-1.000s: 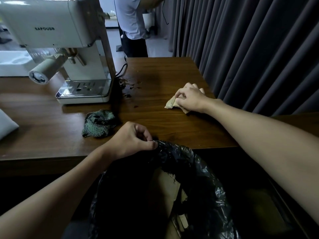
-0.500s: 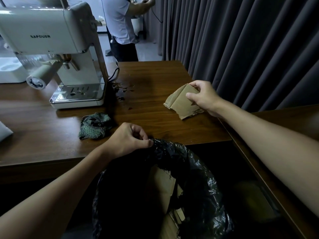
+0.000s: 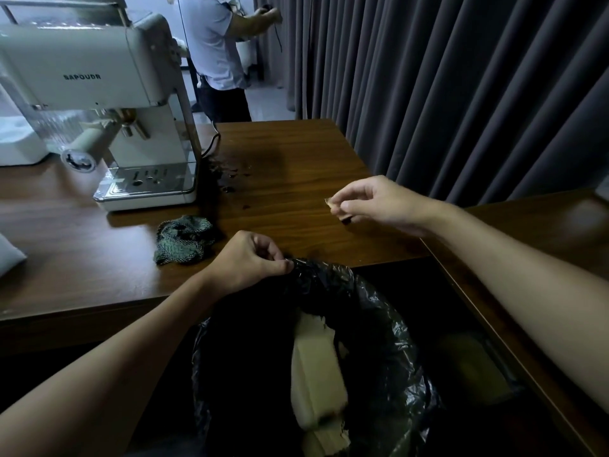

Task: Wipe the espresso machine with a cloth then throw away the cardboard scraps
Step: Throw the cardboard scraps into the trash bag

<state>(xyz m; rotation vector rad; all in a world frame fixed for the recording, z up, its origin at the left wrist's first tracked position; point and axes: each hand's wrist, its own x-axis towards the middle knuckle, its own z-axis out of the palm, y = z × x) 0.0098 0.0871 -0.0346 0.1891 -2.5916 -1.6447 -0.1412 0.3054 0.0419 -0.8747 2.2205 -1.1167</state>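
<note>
A cream espresso machine (image 3: pixel 108 103) stands at the back left of the wooden table (image 3: pixel 296 166). A crumpled green cloth (image 3: pixel 183 239) lies in front of it. My left hand (image 3: pixel 250 258) pinches the rim of a black bin bag (image 3: pixel 379 324) held below the table's front edge; pale cardboard pieces (image 3: pixel 316 367) lie inside it. My right hand (image 3: pixel 379 202) hovers over the table's right part and pinches a small cardboard scrap (image 3: pixel 334 207), mostly hidden by the fingers.
Dark crumbs and spots (image 3: pixel 230 179) are scattered right of the machine, beside its black cable (image 3: pixel 211 146). Grey curtains (image 3: pixel 461 77) hang on the right. A person (image 3: pixel 217 54) stands behind the table. A second wooden surface (image 3: pixel 543 232) adjoins at right.
My right hand lifted the cardboard off the table and drew it toward me; only a small scrap now shows in its fingers. My left hand kept its hold on the bag.
</note>
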